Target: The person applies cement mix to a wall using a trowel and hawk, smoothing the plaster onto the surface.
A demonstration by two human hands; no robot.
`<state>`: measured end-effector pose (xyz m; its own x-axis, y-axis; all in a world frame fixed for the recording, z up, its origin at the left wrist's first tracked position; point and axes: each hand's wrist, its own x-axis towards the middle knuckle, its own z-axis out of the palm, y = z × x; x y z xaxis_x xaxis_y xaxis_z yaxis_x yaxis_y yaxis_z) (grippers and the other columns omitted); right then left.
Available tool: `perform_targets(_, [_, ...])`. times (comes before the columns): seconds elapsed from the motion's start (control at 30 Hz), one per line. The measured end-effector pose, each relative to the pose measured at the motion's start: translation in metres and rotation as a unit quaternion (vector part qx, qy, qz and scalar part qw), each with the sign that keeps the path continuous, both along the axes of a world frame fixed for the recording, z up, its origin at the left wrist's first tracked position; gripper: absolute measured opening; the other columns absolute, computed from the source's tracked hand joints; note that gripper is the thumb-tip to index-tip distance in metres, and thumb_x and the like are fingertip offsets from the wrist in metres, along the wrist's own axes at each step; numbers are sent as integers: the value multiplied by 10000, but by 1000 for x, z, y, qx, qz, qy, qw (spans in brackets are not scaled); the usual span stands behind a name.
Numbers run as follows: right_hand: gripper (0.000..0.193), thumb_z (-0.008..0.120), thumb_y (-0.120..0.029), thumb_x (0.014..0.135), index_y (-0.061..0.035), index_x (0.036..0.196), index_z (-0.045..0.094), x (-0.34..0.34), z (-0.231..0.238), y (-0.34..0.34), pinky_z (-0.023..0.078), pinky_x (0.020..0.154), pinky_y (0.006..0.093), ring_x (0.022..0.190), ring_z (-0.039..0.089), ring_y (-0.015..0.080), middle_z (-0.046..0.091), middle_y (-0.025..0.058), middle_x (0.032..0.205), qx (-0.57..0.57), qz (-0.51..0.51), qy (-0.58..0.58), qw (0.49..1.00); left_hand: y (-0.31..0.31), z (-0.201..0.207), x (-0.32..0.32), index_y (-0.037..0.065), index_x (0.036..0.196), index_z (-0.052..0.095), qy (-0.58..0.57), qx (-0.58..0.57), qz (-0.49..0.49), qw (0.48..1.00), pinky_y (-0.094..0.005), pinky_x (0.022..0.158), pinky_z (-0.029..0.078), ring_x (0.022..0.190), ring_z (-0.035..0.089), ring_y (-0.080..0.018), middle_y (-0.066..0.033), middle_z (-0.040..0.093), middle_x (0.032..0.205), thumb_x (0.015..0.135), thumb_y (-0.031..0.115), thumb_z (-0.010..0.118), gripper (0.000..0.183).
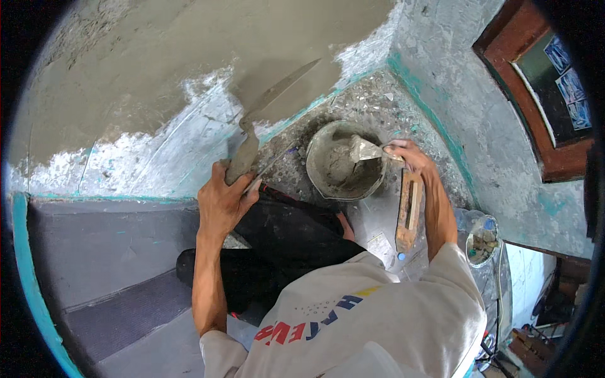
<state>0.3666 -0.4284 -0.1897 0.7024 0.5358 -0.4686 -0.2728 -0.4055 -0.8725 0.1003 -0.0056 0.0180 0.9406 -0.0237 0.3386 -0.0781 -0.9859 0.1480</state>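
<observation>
My left hand (227, 198) is closed around the lower end of a long mortar-coated tool with a tapering blade (277, 91), whose exact kind I cannot make out. Its tip points up and to the right, in front of the wet grey plaster on the wall (170, 75). My right hand (406, 156) grips a putty knife (367, 150) by its handle. The knife's smeared, wide blade reaches over a round bucket (318, 183) of grey mortar (340, 165). Beside my right forearm is a mortar-stained wooden float (406, 233) with a slot-like handle.
A clear container of rubble-like bits (484, 242) stands right of my right elbow. Debris litters the floor strip (372, 94) along the wall. A grey step or ledge (113, 239) lies at the left. A brown wooden frame (561, 160) is on the right wall.
</observation>
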Motion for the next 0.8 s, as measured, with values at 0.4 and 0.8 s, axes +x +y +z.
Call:
perform_targets(0.4, [471,835,-18,826,-58,1285,733,-115,155,79,564,917,420,1043,690,345,681,195,1195,98,-197,-652,726,-30,-1,10,211,1036,668,5,104,-74,992,-444,712,573,890,658,-336,-137,543,1062,778,355,869,357])
perform_targets(0.8, [565,826,25,788,-70,1334,714,-131,81,84,574,830,475,1016,676,397,660,202,1180,11,-110,-640,761,-31,-1,-2,194,1066,669,8,60,-10,998,-456,688,569,887,656,-340,-148,547,1047,792,353,880,381])
